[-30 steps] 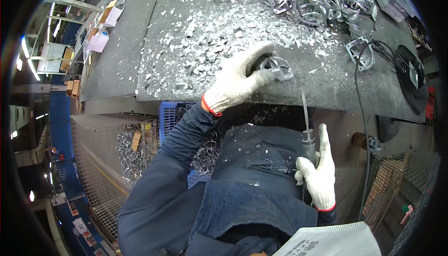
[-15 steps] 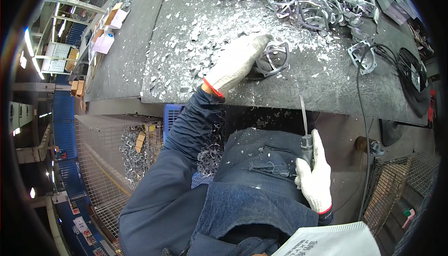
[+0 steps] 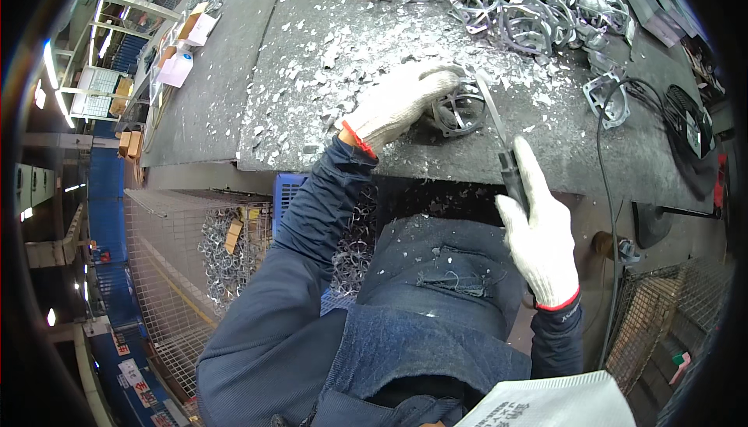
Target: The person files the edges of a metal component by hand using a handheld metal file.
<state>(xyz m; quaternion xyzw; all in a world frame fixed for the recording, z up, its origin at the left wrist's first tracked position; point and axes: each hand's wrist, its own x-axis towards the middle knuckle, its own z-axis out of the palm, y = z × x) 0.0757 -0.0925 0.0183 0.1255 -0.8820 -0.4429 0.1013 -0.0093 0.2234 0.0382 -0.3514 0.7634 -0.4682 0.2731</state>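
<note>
My left hand (image 3: 401, 104), in a white knit glove with a red cuff, is closed on one side of a metal casting (image 3: 461, 127). This casting is a ring-shaped silver frame with corner lugs, resting on the dark workbench near its front edge. My gloved right hand (image 3: 541, 232) is wrapped round the dark handle of a file (image 3: 492, 107), a long, narrow metal blade. Its blade points up and away, and its tip is close beside the casting's right side; whether they touch I cannot tell. The fingers under the handle are partly hidden.
Thin metal flakes cover the workbench (image 3: 312, 76). Many similar castings (image 3: 522, 6) lie heaped at the back right. A black cable (image 3: 600, 146) hangs over the right edge by a black fan-like object (image 3: 689, 119). Wire cages (image 3: 179, 232) and a blue crate (image 3: 288, 189) stand below.
My right hand has risen from above my lap with the file, bringing the blade over the bench beside the casting. The casting in my left hand has turned and shifted slightly toward me.
</note>
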